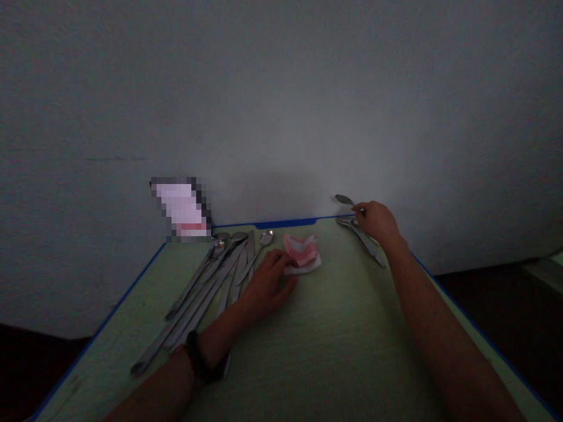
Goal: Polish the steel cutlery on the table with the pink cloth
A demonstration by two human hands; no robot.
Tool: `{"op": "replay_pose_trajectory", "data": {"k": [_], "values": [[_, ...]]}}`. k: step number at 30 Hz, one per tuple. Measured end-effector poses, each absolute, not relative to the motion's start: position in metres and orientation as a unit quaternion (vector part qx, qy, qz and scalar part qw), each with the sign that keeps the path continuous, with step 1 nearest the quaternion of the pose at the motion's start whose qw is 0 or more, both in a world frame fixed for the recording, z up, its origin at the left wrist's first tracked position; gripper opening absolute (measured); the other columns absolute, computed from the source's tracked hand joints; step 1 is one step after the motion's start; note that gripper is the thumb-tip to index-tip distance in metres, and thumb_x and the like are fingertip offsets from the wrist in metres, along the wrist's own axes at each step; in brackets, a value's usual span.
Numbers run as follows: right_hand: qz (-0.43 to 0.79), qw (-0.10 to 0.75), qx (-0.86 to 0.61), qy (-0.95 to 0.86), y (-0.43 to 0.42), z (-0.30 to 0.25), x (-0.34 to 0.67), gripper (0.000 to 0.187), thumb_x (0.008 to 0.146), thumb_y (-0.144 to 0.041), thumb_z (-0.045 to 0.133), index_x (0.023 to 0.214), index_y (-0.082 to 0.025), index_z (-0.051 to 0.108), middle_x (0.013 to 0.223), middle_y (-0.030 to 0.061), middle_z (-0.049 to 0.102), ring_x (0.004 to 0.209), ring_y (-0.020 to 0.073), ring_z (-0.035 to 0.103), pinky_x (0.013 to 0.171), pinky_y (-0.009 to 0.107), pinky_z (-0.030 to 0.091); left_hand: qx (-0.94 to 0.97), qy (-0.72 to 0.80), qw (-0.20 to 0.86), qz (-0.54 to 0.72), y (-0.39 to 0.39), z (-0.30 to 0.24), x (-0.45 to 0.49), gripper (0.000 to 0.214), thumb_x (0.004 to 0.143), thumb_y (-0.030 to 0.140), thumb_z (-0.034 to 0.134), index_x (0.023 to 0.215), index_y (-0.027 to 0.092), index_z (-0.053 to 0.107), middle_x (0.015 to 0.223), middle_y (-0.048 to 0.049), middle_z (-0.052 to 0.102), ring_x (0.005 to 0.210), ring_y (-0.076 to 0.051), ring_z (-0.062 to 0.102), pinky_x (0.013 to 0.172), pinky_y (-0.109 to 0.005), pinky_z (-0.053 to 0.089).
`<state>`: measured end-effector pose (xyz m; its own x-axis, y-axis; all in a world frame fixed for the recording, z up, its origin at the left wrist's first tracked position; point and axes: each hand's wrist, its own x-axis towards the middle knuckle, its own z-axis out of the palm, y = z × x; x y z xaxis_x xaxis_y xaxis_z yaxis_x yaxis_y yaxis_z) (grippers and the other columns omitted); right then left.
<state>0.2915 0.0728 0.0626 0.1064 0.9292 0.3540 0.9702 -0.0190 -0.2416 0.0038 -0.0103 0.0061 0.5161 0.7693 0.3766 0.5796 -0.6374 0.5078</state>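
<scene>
My right hand [377, 221] is closed on a metal spoon [344, 200], its bowl pointing left, held above the table's far right. Below that hand lie a few pieces of cutlery [368, 246] at a slant. My left hand [273, 281] rests low over the table with fingers loosely apart, its fingertips at the left edge of a folded pink and white cloth [301, 252]. Just left of it a spoon with a shiny bowl [266, 237] lies at the edge of a spread pile of long metal cutlery [206, 293]. My left forearm hides part of the pile.
The light green table [334, 351] has a blue edge and meets a grey wall [281, 105] at the back. A blurred-out device with a bright screen [180, 205] leans at the back left corner. Dark floor shows on both sides.
</scene>
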Motion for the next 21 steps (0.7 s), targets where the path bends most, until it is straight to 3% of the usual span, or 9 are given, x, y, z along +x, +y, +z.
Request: {"op": "replay_pose_trajectory", "data": {"k": [4, 9, 21], "values": [[-0.036, 0.114, -0.726, -0.678, 0.077, 0.048, 0.307, 0.034, 0.083, -0.029, 0.042, 0.099, -0.016, 0.069, 0.099, 0.0149, 0.067, 0.094, 0.023, 0.06, 0.081, 0.029, 0.041, 0.858, 0.398, 0.16, 0.284, -0.009, 0.003, 0.003, 0.034, 0.078, 0.024, 0.053, 0.111, 0.02, 0.049, 0.117, -0.0105, 0.044, 0.112, -0.024, 0.041, 0.098, -0.043, 0.035], [-0.017, 0.079, -0.749, -0.658, 0.084, 0.034, 0.306, 0.031, 0.081, -0.022, 0.044, 0.095, -0.012, 0.069, 0.097, 0.0181, 0.067, 0.093, 0.0233, 0.061, 0.081, 0.029, 0.041, 0.863, 0.396, 0.165, 0.268, -0.01, 0.001, 0.002, 0.035, 0.078, 0.024, 0.052, 0.113, 0.019, 0.049, 0.12, -0.0115, 0.042, 0.116, -0.025, 0.039, 0.099, -0.043, 0.034], [-0.005, 0.107, -0.785, -0.61, 0.08, 0.022, 0.298, 0.03, 0.081, -0.025, 0.048, 0.098, -0.009, 0.066, 0.097, 0.0229, 0.064, 0.091, 0.0239, 0.061, 0.077, 0.031, 0.043, 0.862, 0.404, 0.159, 0.26, -0.01, 0.001, 0.003, 0.028, 0.077, 0.02, 0.051, 0.106, 0.019, 0.053, 0.118, -0.0096, 0.042, 0.114, -0.024, 0.041, 0.098, -0.041, 0.036]]}}
